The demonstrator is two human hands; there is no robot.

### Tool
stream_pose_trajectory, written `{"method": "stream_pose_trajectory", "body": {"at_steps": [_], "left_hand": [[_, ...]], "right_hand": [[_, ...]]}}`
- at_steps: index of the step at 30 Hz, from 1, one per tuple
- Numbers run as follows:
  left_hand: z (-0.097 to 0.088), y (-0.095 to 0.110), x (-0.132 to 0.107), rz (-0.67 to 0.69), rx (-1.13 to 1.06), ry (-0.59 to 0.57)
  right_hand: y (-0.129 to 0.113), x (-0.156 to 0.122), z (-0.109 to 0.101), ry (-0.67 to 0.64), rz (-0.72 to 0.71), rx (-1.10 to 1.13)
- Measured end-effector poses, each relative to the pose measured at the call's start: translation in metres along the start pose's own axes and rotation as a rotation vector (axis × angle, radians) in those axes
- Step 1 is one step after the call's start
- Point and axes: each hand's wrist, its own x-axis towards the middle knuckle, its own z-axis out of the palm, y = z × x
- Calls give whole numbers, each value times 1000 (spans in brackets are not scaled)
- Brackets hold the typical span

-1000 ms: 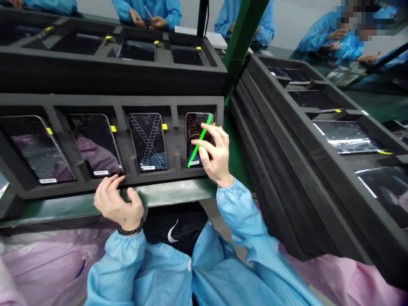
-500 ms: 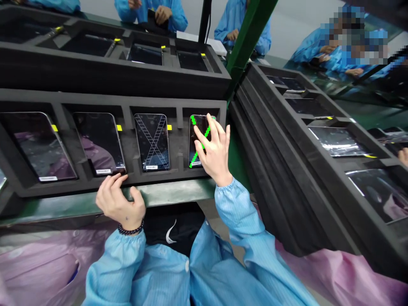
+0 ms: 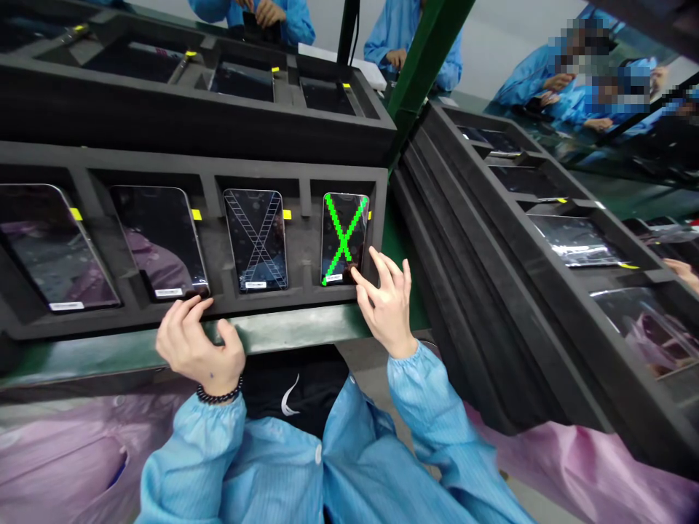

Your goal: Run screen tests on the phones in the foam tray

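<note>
My right hand (image 3: 385, 302) is open, its index fingertip on the lower right of a smartphone (image 3: 344, 240) whose screen shows a green X of blocks. That phone lies in the rightmost slot of a black foam tray (image 3: 306, 276). In the slot to its left, another smartphone (image 3: 255, 240) displays a white-outlined X of small boxes. My left hand (image 3: 199, 346) is open with bent fingers, its fingertips resting at the tray's front edge, just below a dark-screened phone (image 3: 158, 244). A larger dark phone (image 3: 57, 247) fills the leftmost visible slot. White labels sit at the bottom of the screens.
Behind stands another foam tray (image 3: 191, 94) of phones. To the right, stacked foam trays (image 3: 453, 240) hold more phones. A green post (image 3: 429, 62) rises at the back. Co-workers in blue (image 3: 295, 22) work across the bench; pink sleeves (image 3: 573, 458) are close on both sides.
My right index finger has moved down and right across the rightmost phone's screen, and the second diagonal of the green X has grown. My left hand stays nearly in place.
</note>
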Motion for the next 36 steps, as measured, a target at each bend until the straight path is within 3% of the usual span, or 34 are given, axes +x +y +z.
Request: {"method": "stream_pose_trajectory", "body": {"at_steps": [5, 10, 14, 18, 25, 30, 36], "left_hand": [[0, -1, 0, -1, -7, -3], [1, -2, -1, 9, -19, -1], [3, -1, -2, 5, -36, 14], [5, 1, -2, 4, -50, 34], [6, -1, -4, 11, -58, 22], [5, 0, -3, 35, -56, 19], [6, 1, -2, 40, -54, 26]], "right_hand": [[4, -3, -7, -5, 17, 6], [3, 20, -9, 97, 43, 68], [-18, 48, -2, 155, -34, 148], [-45, 78, 12, 42, -155, 122], [-62, 122, 28, 33, -143, 58], [-65, 125, 33, 61, -179, 17], [-74, 101, 32, -33, -317, 29]]}}
